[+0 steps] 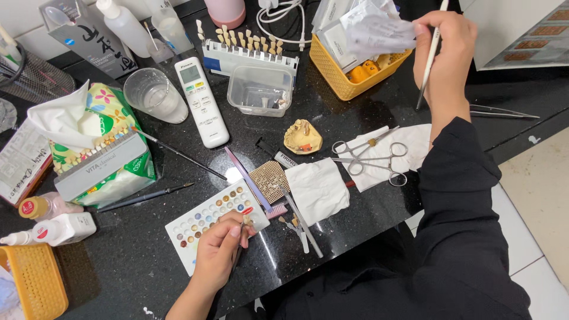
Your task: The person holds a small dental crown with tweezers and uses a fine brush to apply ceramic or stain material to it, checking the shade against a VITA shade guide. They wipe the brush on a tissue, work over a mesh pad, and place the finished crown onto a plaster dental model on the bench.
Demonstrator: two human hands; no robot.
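A person in a black sleeve works at a crowded black surface [118, 261], the left hand [219, 249] low by the near edge and the right hand [444, 50] raised toward the far side. The left fingers are pinched shut on a small pale piece held just over the corner of a white palette [207, 222] of coloured wells, apparently kept close to the colours; what the piece is cannot be made out (it is tiny and half covered by the fingertips). The right fingers are closed on a thin white-handled brush [430, 59], upright with its tip pointing down, and also pinch a crumpled white tissue [379, 29] above a yellow basket [349, 83], as if the tissue were there to wipe the tip. Between the hands lie a honeycomb firing tray [271, 181], a pink-ended tool [249, 181], a folded white paper towel [317, 189], steel forceps [370, 159] and a yellowish dental cast [302, 137], all within easy reach. Farther back stand a white remote control [201, 101], a clear cup [154, 95], a clear plastic box [261, 89] and a tissue pack [95, 136]. The brush's upper end runs out of frame, and the basket's contents are mostly hidden by paper
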